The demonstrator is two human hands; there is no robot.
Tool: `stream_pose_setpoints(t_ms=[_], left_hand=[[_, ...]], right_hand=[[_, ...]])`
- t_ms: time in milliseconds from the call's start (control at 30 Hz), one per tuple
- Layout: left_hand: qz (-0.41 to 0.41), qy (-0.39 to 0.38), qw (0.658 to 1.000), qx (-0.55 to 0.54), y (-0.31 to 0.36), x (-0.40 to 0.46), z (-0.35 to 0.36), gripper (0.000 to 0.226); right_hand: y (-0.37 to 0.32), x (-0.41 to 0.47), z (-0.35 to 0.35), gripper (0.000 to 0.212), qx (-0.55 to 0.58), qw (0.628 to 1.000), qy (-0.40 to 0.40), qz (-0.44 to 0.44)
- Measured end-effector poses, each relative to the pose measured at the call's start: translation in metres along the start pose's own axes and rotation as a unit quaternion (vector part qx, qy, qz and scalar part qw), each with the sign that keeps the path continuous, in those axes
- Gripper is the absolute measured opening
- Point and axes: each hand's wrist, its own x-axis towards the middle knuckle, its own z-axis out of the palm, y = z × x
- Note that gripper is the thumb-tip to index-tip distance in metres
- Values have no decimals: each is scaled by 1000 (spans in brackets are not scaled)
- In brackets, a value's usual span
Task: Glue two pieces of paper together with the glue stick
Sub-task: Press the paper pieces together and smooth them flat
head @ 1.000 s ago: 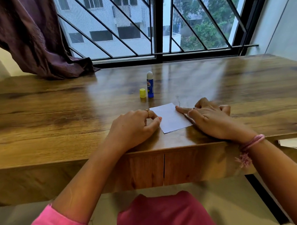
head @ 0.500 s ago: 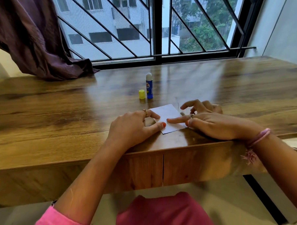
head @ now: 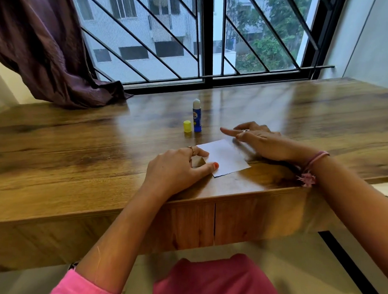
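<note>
A small white paper [head: 226, 157] lies flat near the front edge of the wooden table [head: 77, 146]. My left hand [head: 176, 168] rests on the table with thumb and forefinger pressing the paper's left edge. My right hand [head: 262, 141] lies just beyond the paper's far right corner, forefinger stretched out to the left above the table. The blue glue stick [head: 196, 116] stands upright and uncapped behind the paper, its yellow cap [head: 187, 126] standing beside it on the left. Only one sheet shows; whether a second lies under it I cannot tell.
A purple curtain [head: 48, 47] drapes onto the table's back left corner. A barred window [head: 206, 40] runs along the back edge. A wall [head: 375, 39] closes the right side. The table's front edge runs just below the hands.
My right hand has lifted off the paper and moved back and right, its forefinger now pointing left beyond the sheet. My left hand stays on the paper's left edge.
</note>
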Motion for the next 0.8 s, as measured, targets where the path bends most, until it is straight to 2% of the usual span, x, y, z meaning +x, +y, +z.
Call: stream_pose_setpoints(t_ms=[100, 200, 333, 433, 500, 600, 700, 800], left_hand=[[-4, -5, 1000, 11, 0, 0, 1, 58], [-12, 6, 1000, 13, -1, 0, 3, 60], [-15, 27, 999, 17, -1, 0, 4, 63], [-22, 37, 999, -21, -2, -1, 3, 55], [-43, 43, 992, -108, -4, 0, 1, 39], [-85, 72, 957, -268, -10, 0, -2, 20], [-114, 96, 908, -391, -14, 1, -5, 20], [-155, 74, 859, -482, -18, 1, -11, 21]], right_hand=[[-4, -16, 1, 40, 63, 997, 50, -6], [-20, -41, 14, 49, 7, 996, 75, -40], [-38, -63, 28, 58, -60, 993, 44, -91], [-44, -63, 37, 66, -130, 986, 25, -98], [-45, -61, 38, 64, -144, 986, 17, -83], [-47, -59, 36, 66, -145, 986, 6, -78], [-45, -55, 34, 68, -146, 987, -4, -67], [-37, -45, 27, 64, -141, 989, -14, -37]])
